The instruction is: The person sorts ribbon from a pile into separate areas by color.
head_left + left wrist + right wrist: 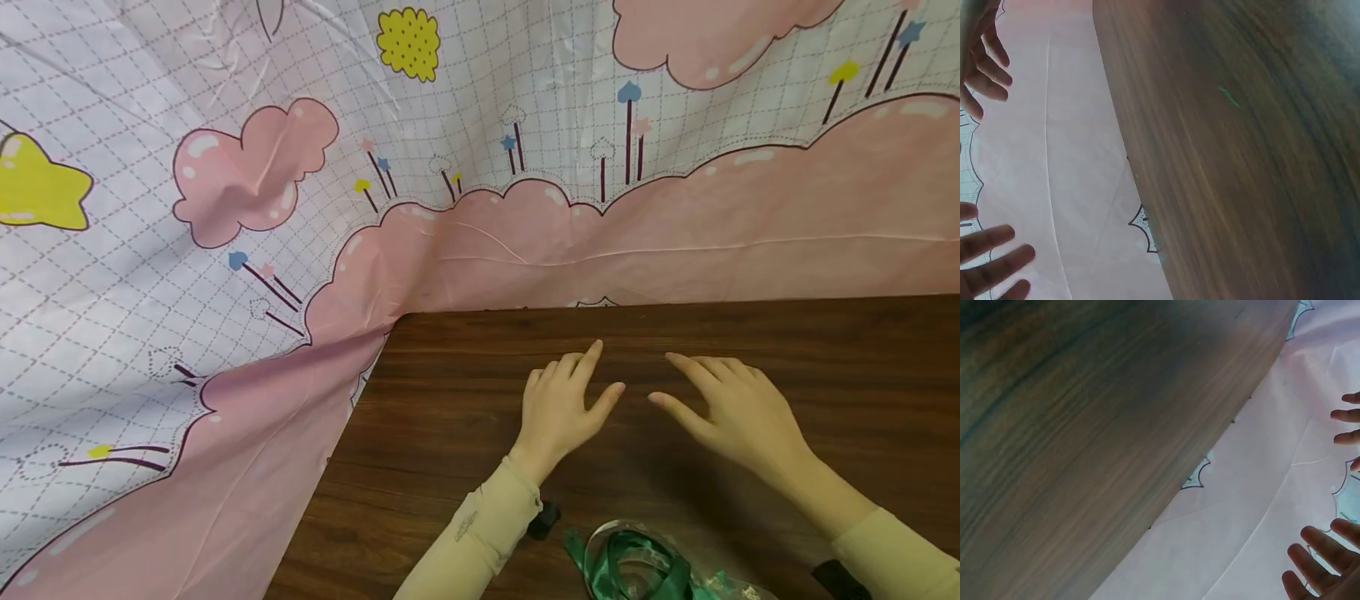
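Both bare hands hover over the dark wooden table (465,400), fingers spread and nothing held. My left hand (555,408) is left of centre, its index finger pointing towards the far edge. To its right, my right hand (742,408) reaches inward, with thumb and index finger towards the left hand; a gap separates them. Nearer the body, a coil of green ribbon (637,558) lies with clear plastic, cut off by the bottom of the head view. Fingers of both hands show at the sides of the wrist views.
A patterned cloth (525,225) with pink clouds and stars hangs behind the table and along its left side. A small thin green scrap (1229,96) lies on the wood in the left wrist view. Small black pieces (544,521) sit beside the pale sleeves (480,525).
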Demonstrator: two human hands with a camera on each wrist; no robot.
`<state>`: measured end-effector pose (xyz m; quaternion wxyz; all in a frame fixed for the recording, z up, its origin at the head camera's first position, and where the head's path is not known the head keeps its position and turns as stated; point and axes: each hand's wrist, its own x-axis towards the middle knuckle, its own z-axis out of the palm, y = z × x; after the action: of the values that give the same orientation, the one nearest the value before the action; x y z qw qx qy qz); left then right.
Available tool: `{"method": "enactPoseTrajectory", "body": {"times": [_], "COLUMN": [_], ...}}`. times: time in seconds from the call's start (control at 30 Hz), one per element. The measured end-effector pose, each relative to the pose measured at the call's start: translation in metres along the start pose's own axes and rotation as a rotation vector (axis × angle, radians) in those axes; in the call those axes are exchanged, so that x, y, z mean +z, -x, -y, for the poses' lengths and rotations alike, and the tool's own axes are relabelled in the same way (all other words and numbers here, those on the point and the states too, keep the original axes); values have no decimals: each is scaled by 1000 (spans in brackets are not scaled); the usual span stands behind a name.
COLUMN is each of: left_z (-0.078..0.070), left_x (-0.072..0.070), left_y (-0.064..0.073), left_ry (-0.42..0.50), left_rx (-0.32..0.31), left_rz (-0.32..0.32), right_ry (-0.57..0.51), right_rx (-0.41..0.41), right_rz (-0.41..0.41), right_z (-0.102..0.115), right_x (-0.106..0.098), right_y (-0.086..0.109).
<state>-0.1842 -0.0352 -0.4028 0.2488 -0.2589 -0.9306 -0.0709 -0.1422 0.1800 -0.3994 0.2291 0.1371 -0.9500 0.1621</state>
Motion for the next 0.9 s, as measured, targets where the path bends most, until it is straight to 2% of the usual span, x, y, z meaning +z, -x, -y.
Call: {"method": "enactPoseTrajectory", "body": {"times": [0.13,0.4,0.57,0.9], "left_z": [0,-2,-4,-11], "left_x": [-6,-14,-14,-6], "left_y": [7,25,38,66], "left_ry": [41,176,250,441], "left_rx": [24,22,43,-16], "left_rz": [-27,-6,-29,37], "right_ry": [-59,-138,-183,-318], "right_rx": [-37,-74,-47,7], "right_rz": [-47,-102,-81,-96], "right_z": [6,18,25,30], "right_x": [-3,-7,-7,0], "right_y": [9,24,35,60]}}
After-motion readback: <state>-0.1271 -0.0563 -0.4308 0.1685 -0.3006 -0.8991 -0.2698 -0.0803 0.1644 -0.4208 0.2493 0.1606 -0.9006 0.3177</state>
